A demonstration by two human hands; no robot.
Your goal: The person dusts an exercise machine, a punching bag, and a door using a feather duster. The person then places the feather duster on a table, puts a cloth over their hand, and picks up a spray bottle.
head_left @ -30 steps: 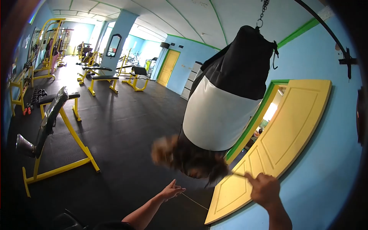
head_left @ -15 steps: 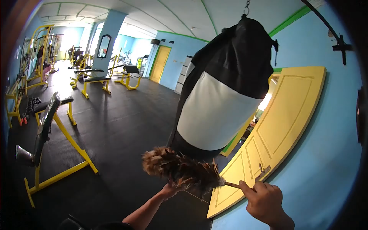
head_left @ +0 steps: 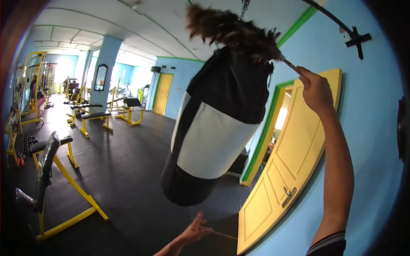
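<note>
My right hand (head_left: 317, 90) is raised and closed around the thin handle of a brown feather duster (head_left: 235, 34). The duster's feathers lie across the top of a black and white punching bag (head_left: 215, 141) in the view, hiding part of its upper end; whether they touch it I cannot tell. The bag hangs from a chain (head_left: 245, 7). Low in the view, beneath the bag, my left hand (head_left: 195, 230) is held out with its fingers apart and nothing in it.
A yellow door (head_left: 294, 158) stands open against the blue wall on the right. To the left is a yellow-framed padded bench (head_left: 70, 183) on the black floor (head_left: 128, 170). More benches and gym machines (head_left: 96, 117) stand farther back, beside a blue pillar (head_left: 105, 64).
My right hand has lifted the feather duster from below the bag to its top. My left hand has moved down, away from the feathers. The view has shifted upward and right.
</note>
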